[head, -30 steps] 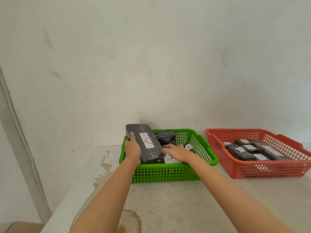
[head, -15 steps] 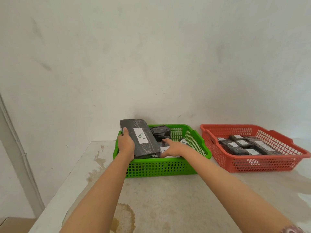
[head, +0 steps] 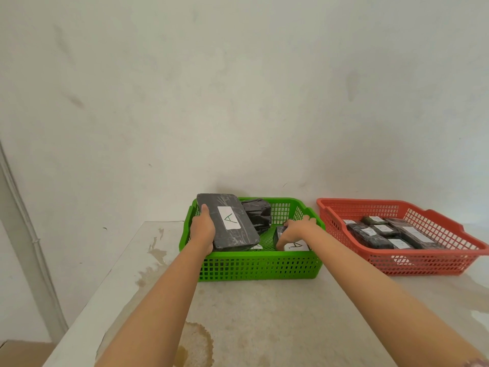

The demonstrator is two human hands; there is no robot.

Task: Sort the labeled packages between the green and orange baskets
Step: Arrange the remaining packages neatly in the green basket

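Green basket (head: 254, 266) sits at the worktop (head: 264, 321) back edge, centre; orange basket (head: 397, 263) just beside it toward the right edge. Large A package (head: 227, 225) is held tilted over the green basket's left rim, left hand (head: 202, 229) curled round its long side. Right hand (head: 293, 230) is curled over a small package (head: 289, 241) at the basket's near right; whether it is gripped cannot be told. Wrapping looks like slick black film over a stiff block: probably light, possibly slippery; best taken across the narrow sides. Open room lies above both baskets; rims must be cleared.
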